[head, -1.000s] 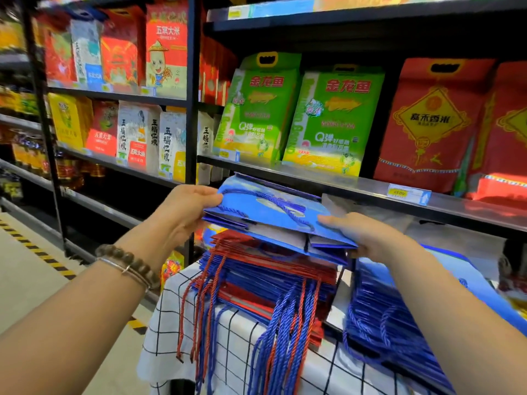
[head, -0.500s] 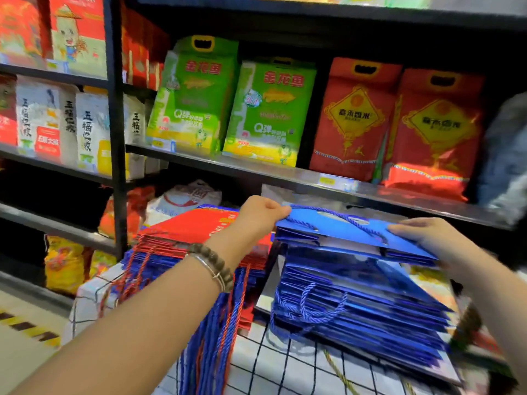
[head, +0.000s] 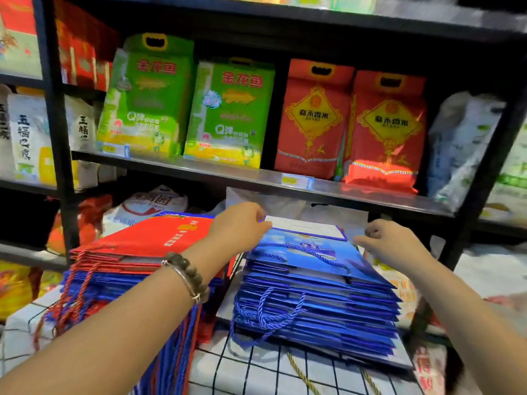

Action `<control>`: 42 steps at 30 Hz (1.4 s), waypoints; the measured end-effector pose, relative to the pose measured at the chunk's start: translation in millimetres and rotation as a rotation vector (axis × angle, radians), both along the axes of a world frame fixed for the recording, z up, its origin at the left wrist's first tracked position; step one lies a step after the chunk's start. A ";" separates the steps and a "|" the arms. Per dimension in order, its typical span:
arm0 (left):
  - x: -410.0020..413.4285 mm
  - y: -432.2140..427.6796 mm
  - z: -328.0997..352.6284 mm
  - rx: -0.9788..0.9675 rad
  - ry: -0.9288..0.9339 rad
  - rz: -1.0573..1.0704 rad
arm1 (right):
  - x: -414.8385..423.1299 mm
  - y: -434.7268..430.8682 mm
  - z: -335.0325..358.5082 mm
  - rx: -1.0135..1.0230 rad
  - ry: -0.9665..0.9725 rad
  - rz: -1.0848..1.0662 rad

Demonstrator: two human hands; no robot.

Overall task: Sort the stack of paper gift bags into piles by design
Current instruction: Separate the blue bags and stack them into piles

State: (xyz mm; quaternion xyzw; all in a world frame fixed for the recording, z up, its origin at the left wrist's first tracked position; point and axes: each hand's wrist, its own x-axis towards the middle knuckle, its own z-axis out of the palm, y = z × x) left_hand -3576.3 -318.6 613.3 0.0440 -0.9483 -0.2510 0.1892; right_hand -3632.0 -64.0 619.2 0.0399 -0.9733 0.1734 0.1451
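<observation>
Blue bag [head: 308, 252] lies atop the blue pile [head: 313, 312], beside the red-topped stack [head: 137, 246] on the desk [head: 256, 372]. Left hand [head: 239, 226] fingers pinch its far corner. Right hand [head: 395, 243] fingers curl by the other corner; I cannot tell whether they grip.

Blue bag [head: 310, 252] now lies atop the blue pile [head: 313, 317]

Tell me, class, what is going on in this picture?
A person is sorting paper gift bags on a checked cloth below shop shelves. The left hand and right hand are at the far corners of the top bag, which lies on the blue pile on the right. Whether they grip it is unclear. On the left sits the stack, red and blue mixed, with a red bag on top.
</observation>
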 end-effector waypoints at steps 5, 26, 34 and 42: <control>-37.7 52.5 8.1 -0.265 -0.233 -0.143 | -8.7 -59.6 2.9 0.189 -0.129 0.164; -76.3 59.7 -70.5 -0.378 -0.739 -0.269 | -35.9 -75.6 -81.0 0.336 -0.594 0.112; -54.4 59.2 -54.9 -0.081 -0.407 -0.240 | -25.2 -81.8 -66.4 0.340 -0.570 0.074; 5.9 14.9 3.9 0.029 0.096 -0.179 | 5.0 -87.0 -7.0 0.460 -0.280 0.192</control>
